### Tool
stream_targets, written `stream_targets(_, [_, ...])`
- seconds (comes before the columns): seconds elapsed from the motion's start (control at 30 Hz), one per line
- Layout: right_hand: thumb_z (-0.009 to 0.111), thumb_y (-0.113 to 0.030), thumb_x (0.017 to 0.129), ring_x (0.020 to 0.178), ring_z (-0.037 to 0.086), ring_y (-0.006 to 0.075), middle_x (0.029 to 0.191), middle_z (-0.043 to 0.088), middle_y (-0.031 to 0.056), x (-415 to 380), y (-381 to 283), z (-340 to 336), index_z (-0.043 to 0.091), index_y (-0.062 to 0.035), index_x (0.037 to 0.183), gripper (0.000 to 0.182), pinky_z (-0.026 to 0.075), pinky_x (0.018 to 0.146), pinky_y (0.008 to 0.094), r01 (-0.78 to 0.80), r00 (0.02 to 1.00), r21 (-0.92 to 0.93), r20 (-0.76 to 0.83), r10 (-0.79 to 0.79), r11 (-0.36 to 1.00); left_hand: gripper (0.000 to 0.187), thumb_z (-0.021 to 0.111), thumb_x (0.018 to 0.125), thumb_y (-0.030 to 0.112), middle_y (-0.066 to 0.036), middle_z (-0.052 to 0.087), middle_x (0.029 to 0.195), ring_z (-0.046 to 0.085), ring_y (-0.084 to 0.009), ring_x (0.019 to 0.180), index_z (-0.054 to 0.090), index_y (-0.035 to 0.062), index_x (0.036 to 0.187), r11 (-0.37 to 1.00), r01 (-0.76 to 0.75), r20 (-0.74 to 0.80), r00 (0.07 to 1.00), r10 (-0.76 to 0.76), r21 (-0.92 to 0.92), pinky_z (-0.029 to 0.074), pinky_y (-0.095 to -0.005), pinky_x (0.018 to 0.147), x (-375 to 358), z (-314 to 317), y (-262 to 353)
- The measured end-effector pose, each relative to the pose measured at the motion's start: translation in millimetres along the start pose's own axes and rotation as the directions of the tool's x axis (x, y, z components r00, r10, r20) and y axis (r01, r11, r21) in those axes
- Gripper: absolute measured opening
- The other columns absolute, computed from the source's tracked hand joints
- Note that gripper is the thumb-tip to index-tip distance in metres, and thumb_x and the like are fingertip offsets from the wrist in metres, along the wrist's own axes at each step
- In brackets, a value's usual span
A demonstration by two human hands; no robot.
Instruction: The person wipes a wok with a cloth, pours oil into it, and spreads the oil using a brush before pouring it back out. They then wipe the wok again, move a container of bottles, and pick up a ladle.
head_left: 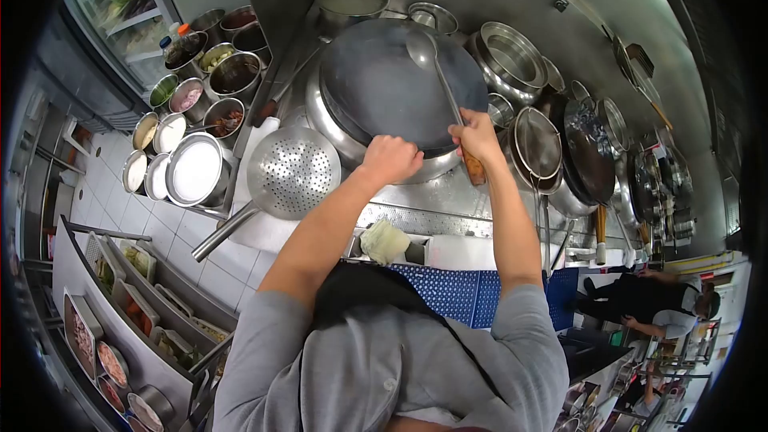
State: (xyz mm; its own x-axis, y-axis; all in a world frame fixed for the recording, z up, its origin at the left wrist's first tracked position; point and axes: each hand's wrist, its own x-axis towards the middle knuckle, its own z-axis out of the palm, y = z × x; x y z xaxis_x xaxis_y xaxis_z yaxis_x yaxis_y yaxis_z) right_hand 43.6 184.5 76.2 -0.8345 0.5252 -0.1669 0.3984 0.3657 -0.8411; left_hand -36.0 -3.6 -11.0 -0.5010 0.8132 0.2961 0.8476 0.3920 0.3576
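Note:
A large dark wok [376, 84] sits on the round metal burner ring in front of me. My left hand [392, 160] is closed at the wok's near rim, its fingers mostly hidden behind the knuckles. In my right hand [478, 134] is a metal ladle [422, 50] with a wooden handle. The ladle's bowl lies over the far right part of the wok, and the handle's end sticks out below my fist. To the left of the wok rests a perforated strainer [294, 172], its long handle pointing towards me.
Metal pots of ingredients and a white-filled pot [196, 170] stand at the left. A water pot [352, 2] sits behind the wok. At the right are a fine sieve [538, 142] and another wok [590, 148]. A crumpled cloth [385, 242] lies at the front edge. Another person [664, 304] stands far right.

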Motion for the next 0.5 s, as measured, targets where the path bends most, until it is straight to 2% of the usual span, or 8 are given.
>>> stream_targets(0.17, [0.069, -0.006, 0.085, 0.044, 0.054, 0.0133, 0.065, 0.058, 0.0041, -18.2, 42.5, -5.8, 0.039, 0.0094, 0.149, 0.072, 0.043, 0.041, 0.0294, -0.028, 0.999, 0.093, -0.027, 0.031, 0.995, 0.038, 0.06, 0.092, 0.037, -0.016, 0.069, 0.066, 0.07, -0.0357, 0.064, 0.075, 0.0076, 0.073, 1.0, -0.016, -0.021, 1.0, 0.016, 0.013, 0.057, -0.046, 0.064, 0.8, -0.5, 0.5])
stream_targets(0.2, [0.068, -0.006, 0.087, 0.045, 0.055, 0.013, 0.066, 0.058, 0.0029, -35.1, 25.5, -5.9, 0.051, 0.0076, 0.14, 0.057, 0.043, 0.04, 0.0282, -0.092, 0.996, 0.15, -0.007, 0.094, 0.984, 0.038, 0.06, 0.092, 0.037, -0.016, 0.069, 0.066, 0.07, -0.0357, 0.064, 0.075, 0.0075, 0.073, 1.0, -0.023, -0.012, 1.0, 0.023, 0.021, 0.057, -0.0461, 0.065, 0.3, 0.7, -0.4])
stream_targets(0.3, [0.067, -0.005, 0.088, 0.051, 0.057, 0.0122, 0.068, 0.06, 0.0035, -55.6, 14.7, -9.6, 0.062, 0.0092, 0.117, 0.032, 0.045, 0.042, 0.0281, -0.209, 0.976, 0.326, 0.123, 0.177, 0.922, 0.038, 0.062, 0.092, 0.037, -0.016, 0.069, 0.066, 0.07, -0.0357, 0.064, 0.074, 0.0071, 0.072, 0.999, -0.031, -0.02, 0.999, 0.031, 0.035, 0.057, -0.0466, 0.064, 1.3, 3.4, -1.4])
stream_targets(0.4, [0.067, -0.009, 0.091, 0.052, 0.057, 0.0111, 0.069, 0.06, 0.0027, -72.4, 5.3, -7.3, 0.061, 0.0009, 0.101, 0.016, 0.045, 0.041, 0.0255, -0.326, 0.945, 0.57, 0.23, 0.235, 0.754, 0.037, 0.061, 0.092, 0.037, -0.016, 0.071, 0.07, 0.072, -0.0347, 0.067, 0.076, 0.0087, 0.074, 0.999, -0.025, 0.008, 1.0, 0.024, 0.043, 0.058, -0.0461, 0.066, 0.8, 2.5, -0.4])
stream_targets(0.5, [0.065, -0.011, 0.093, 0.053, 0.057, 0.0104, 0.073, 0.06, 0.0034, -70.2, 6.4, -3.4, 0.055, 0.0008, 0.105, 0.019, 0.047, 0.042, 0.0233, -0.52, 0.854, 0.745, 0.452, 0.257, 0.417, 0.037, 0.061, 0.092, 0.037, -0.016, 0.072, 0.071, 0.072, -0.034, 0.068, 0.075, 0.0084, 0.074, 0.998, -0.036, 0.0, 0.999, 0.036, 0.046, 0.058, -0.0455, 0.066, -0.2, 2.4, -1.2])
